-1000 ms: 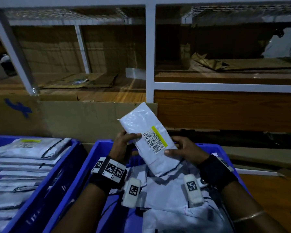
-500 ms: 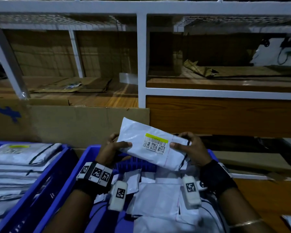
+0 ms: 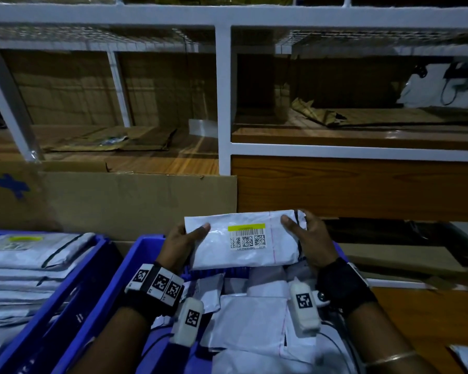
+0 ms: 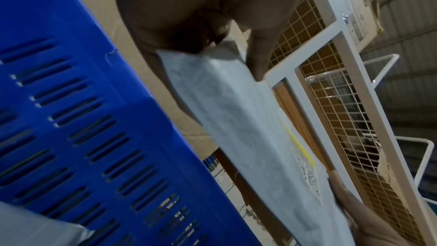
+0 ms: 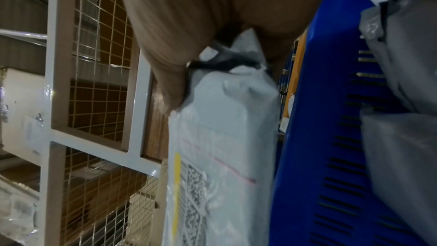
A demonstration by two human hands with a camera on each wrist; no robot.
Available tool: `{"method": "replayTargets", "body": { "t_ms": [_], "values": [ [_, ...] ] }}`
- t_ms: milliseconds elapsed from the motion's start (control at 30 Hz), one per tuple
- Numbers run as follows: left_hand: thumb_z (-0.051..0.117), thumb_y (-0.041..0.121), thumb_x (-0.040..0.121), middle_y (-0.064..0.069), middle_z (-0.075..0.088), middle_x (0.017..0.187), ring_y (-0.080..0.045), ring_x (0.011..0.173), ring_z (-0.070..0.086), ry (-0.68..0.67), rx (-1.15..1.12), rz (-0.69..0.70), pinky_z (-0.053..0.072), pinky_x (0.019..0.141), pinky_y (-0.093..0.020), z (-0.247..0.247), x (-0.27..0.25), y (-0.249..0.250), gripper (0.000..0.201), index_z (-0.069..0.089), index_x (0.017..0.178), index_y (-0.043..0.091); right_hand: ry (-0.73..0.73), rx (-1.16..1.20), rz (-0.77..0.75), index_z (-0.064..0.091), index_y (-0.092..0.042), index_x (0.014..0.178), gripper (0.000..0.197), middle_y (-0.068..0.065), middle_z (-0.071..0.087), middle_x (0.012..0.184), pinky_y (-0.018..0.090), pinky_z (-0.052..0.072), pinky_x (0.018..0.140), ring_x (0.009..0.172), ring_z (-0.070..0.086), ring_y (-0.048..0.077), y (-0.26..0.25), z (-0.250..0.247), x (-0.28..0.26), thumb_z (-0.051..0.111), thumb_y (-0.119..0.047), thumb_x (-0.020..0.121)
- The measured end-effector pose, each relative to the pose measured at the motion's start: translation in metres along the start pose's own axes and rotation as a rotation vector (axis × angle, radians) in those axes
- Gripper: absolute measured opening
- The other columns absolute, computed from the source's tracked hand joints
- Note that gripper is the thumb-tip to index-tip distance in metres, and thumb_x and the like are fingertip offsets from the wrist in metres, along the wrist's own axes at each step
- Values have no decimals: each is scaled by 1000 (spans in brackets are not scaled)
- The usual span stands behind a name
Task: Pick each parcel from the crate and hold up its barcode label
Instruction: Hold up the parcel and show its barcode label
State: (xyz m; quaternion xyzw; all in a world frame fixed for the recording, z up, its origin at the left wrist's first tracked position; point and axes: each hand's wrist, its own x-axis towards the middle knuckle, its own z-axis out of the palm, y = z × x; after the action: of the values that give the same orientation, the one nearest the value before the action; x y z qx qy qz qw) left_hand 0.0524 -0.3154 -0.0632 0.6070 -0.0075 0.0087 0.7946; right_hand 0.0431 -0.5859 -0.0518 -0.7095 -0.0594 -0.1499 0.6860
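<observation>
Low in the frame's centre, the left hand (image 3: 183,242) and right hand (image 3: 310,238) grip the parcel (image 3: 243,240) by its ends, label (image 3: 247,236) showing. More parcels remain in the crate (image 3: 119,268) below.

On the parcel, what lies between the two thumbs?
The barcode label with its yellow strip lies on the parcel between the thumbs, nearer the right one; the head view shows it.

A parcel warehouse: white wire-mesh racking (image 3: 223,103), blue crates (image 3: 119,268) of mailers, flattened cardboard (image 3: 135,201).
</observation>
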Motion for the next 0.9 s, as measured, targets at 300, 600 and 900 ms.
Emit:
{"method": "replayTargets", "body": {
  "t_ms": [300,600,900],
  "values": [
    [58,5,93,-14,72,90,-31,84,66,64,13,91,53,82,-47,-7,10,-7,9,66,91,10,51,31,5,66,-5,86,18,8,70,85,23,51,69,78,65,15,11,-6,11,56,-16,97],
    [61,9,92,-7,66,68,-19,63,60,138,126,224,48,58,-28,-17,15,-9,16,61,77,4,-13,105,46,67,-4,91,7,-7,68,66,16,45,49,53,59,2,11,-10,9,61,-7,93],
    [73,40,80,-20,54,74,-30,70,48,159,123,271,37,63,-44,-25,15,-9,55,53,79,-11,-2,34,43,66,-12,96,19,4,69,73,26,56,61,72,70,12,7,-16,7,67,3,86]
  ]
}}
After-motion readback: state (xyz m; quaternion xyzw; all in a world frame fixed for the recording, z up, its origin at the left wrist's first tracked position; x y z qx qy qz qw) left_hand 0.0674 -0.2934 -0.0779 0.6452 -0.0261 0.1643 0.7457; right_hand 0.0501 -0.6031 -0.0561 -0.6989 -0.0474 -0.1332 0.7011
